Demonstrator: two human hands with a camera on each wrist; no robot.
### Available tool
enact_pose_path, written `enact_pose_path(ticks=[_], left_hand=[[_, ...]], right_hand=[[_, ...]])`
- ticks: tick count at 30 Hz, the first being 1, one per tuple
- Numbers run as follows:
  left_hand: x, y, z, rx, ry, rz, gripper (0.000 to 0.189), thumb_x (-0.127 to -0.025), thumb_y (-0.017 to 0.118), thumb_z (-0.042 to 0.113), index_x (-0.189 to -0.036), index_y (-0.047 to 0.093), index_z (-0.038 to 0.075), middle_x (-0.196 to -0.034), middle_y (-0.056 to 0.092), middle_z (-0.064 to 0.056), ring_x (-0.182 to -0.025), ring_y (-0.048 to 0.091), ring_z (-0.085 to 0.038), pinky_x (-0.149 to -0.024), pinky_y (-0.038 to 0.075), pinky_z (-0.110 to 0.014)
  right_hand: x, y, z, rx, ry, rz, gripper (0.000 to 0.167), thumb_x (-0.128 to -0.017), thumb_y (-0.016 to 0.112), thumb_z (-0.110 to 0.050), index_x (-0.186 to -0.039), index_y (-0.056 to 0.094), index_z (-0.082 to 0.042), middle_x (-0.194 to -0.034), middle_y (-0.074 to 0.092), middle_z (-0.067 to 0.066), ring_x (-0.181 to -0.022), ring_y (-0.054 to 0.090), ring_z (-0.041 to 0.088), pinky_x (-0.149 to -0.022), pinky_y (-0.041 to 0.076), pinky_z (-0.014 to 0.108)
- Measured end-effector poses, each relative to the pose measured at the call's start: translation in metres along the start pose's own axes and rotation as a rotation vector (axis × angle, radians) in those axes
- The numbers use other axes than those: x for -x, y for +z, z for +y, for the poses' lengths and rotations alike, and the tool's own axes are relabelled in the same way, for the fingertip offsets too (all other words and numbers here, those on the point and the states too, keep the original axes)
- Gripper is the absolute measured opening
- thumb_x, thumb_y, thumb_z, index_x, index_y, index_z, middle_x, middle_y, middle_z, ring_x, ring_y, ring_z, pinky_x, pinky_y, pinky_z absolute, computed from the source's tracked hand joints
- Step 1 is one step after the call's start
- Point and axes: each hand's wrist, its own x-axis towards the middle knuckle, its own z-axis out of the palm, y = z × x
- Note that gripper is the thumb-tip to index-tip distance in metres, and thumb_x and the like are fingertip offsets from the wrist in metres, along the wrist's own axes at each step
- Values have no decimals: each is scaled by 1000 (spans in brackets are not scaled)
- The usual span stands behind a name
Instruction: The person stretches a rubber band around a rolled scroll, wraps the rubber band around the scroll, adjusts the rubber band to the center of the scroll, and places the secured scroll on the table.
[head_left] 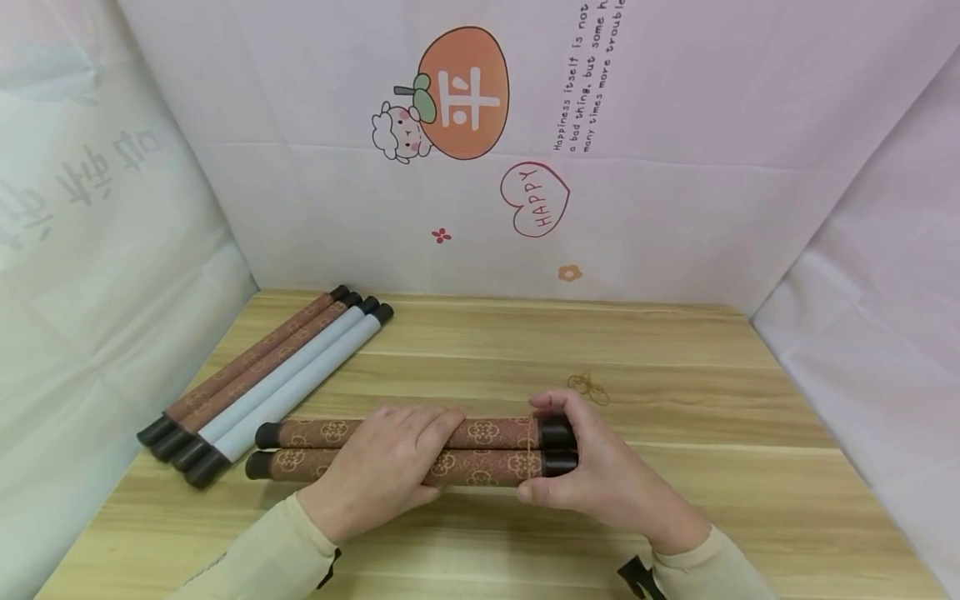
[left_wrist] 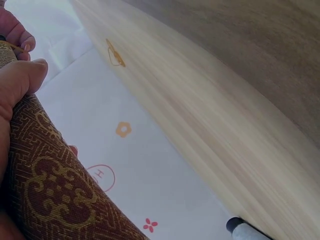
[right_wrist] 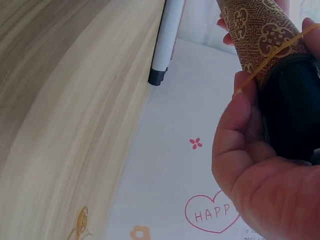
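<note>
Right-hand grip (head_left: 603, 479) clasped round the right end of a pair of brown patterned scrolls (head_left: 487, 433), thumb on the near side and fingers on the far side of the black caps (head_left: 557, 433). Left-hand grip (head_left: 393, 458) holds the same pair from above, left of its middle. The two scrolls lie side by side, touching along their length, in the nearer part of the table (head_left: 675, 367); their long axis runs left to right, roughly parallel to the table's far edge. Whether they rest on the wood or are slightly raised cannot be told.

Key relation: a thin yellow elastic band (right_wrist: 272, 55) crosses the pair at right angles to that axis, just inside the right caps, reaching from the right thumb to the fingers opposite. It therefore lies immediately beside the right-hand grip and well apart from the left.

Loose bands (head_left: 588, 388) lie beyond the right fingers, toward the far edge. Four further scrolls (head_left: 281, 375), two brown and two pale, slant along the table's left edge, nearer the left hand.
</note>
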Motion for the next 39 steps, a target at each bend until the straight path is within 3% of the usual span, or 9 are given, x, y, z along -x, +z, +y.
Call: enact_pose_path(ticks=[6,15,24,32,36,39], left_hand=[[0,1,1,22,0,23,101,-66,95,49,-145,50,7,-126,69,-8,-115,67,-26,-96,55,-44],[0,-3,-1,35,-6,55,98,-67,95,47,-144,51,6,-129,68,-9,-116,67,-27,-99,55,-44],[1,-3,-2,48,-31,63,95,-67,95,46,-142,53,6,-127,69,-9,-115,68,-27,-99,56,-45],[1,-2,-3,59,-59,104,100,-69,95,45,-149,50,6,-122,71,-7,-108,70,-25,-93,59,-43],[0,-2,-3,63,-71,117,100,-72,92,51,-150,50,6,-120,71,-7,-106,71,-25,-91,59,-43],[0,-1,-2,76,-75,130,97,-75,89,55,-149,50,5,-118,71,-7,-105,71,-25,-90,59,-43]], right_hand=[[4,-1,0,-72,-17,10,83,-77,93,-24,-145,44,-20,-137,56,15,-112,62,30,-90,58,33],[10,4,4,-358,-8,-25,88,-92,77,-7,-159,23,-23,-131,48,30,-100,68,35,-76,63,44],[12,14,12,-334,-33,69,85,-90,77,-5,-157,27,-22,-137,47,26,-110,66,36,-82,63,42],[15,30,17,-314,9,209,99,-87,82,-6,-161,19,-28,-128,57,23,-101,68,32,-84,62,36],[16,41,20,-334,-14,275,95,-86,82,-2,-157,23,-22,-120,63,19,-96,69,29,-81,62,34],[16,48,23,-303,-65,295,81,-85,83,-1,-148,33,-13,-113,66,17,-93,69,26,-79,61,34]])
